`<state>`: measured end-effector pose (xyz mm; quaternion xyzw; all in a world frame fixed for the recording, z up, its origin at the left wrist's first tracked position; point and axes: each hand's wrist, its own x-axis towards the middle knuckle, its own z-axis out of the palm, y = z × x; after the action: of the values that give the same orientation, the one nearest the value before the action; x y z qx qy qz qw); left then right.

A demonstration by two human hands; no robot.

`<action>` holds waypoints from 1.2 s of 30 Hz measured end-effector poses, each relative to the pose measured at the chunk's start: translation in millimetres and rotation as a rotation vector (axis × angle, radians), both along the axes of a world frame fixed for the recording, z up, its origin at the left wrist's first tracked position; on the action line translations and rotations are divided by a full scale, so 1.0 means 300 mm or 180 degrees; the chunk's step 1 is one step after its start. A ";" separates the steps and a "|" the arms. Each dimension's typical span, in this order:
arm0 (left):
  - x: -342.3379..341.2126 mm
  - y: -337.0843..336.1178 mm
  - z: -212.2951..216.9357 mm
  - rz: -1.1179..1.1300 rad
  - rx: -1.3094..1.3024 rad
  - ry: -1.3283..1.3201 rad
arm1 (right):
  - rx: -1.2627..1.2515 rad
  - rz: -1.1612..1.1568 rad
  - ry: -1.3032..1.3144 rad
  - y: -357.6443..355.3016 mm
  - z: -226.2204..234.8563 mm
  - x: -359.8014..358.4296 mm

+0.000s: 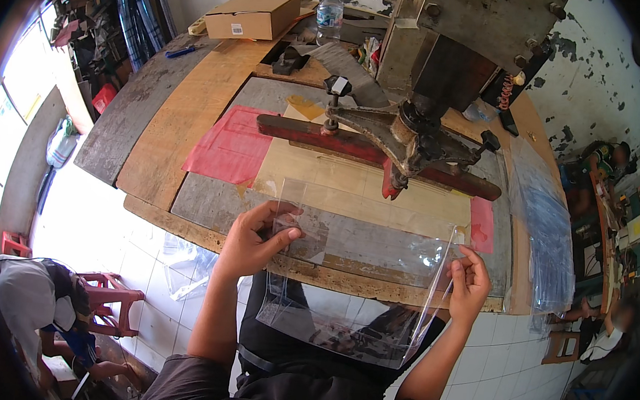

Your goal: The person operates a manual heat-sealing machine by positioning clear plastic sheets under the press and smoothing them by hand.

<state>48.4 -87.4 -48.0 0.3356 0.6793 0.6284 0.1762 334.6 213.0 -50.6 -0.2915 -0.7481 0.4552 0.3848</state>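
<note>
At lower centre we've got the sheet raised, left hand and right hand pinching its sides, not yet flat on the bench!

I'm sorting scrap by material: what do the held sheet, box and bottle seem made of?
Sheet: probably clear, glossy plastic; it's see-through, with bright glints. Box: likely matte cardboard; brown, dull, edges folded. Bottle: clear, shiny, apparently plastic; transparent walls, though glass can't be excluded.

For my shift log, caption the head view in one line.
Left hand and right hand hold opposite sides of a clear rectangular plastic sheet in front of a long red metal bar.
</note>
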 end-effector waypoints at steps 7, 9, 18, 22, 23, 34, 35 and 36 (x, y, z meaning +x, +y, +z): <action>-0.003 -0.011 0.024 -0.0105 -0.0278 -0.0084 | 0.0033 -0.0014 0.0003 0.002 -0.004 0.001; -0.003 -0.011 0.022 -0.0102 -0.0269 -0.0050 | 0.0038 -0.0019 0.0004 0.003 -0.007 0.001; -0.006 -0.010 0.019 -0.0110 -0.0306 -0.0004 | 0.0046 -0.0052 -0.0018 -0.002 -0.003 0.000; -0.004 -0.011 0.020 -0.0109 -0.0299 0.0004 | 0.0050 -0.0044 -0.0022 -0.002 -0.002 0.002; -0.005 -0.012 0.020 -0.0108 -0.0299 0.0003 | 0.0047 -0.0047 -0.0039 -0.003 -0.001 0.002; -0.004 -0.012 0.022 -0.0101 -0.0329 0.0002 | 0.0046 -0.0023 -0.0018 0.001 -0.004 0.002; -0.004 -0.012 0.021 -0.0101 -0.0328 0.0001 | 0.0047 -0.0014 -0.0005 0.001 -0.004 0.001; -0.004 -0.011 0.020 -0.0098 -0.0309 0.0007 | 0.0047 -0.0014 -0.0006 0.002 -0.004 0.001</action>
<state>47.3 -90.7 -42.0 0.3378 0.7039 0.5916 0.2012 334.9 213.5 -51.9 -0.2907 -0.7512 0.4485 0.3873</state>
